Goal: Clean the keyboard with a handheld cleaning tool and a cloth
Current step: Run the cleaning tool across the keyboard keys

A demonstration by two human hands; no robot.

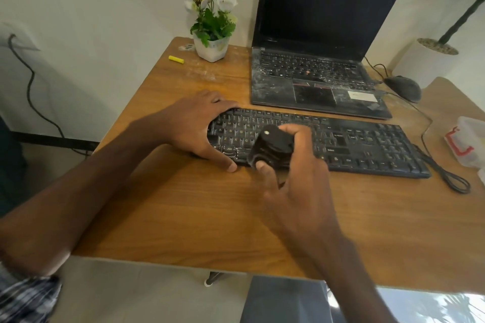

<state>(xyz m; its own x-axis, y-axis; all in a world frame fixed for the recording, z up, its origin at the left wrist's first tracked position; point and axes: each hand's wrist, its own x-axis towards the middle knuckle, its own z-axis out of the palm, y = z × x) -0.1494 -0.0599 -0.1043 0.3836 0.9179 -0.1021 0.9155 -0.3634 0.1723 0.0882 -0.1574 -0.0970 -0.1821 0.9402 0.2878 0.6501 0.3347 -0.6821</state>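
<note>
On the wooden table [183, 204], the right hand [296, 186] has thumb and fingers curled round a black handheld cleaning tool [273, 148], held over the keyboard [367, 144] left of its middle. The left hand [194, 126] grips the keyboard's left end, thumb on the near edge, fingers over the far edge. At the right edge a clear plastic box [469, 139] holds something red, too blurred to name. Behind the keyboard are a dusty open laptop [315, 78] and a mouse [404, 88]. Farther back, a white pot [211, 48] holds white flowers, a yellow marker [176, 59] beside it. A white planter [420, 60] holds pebbles and a plant stem.
</note>
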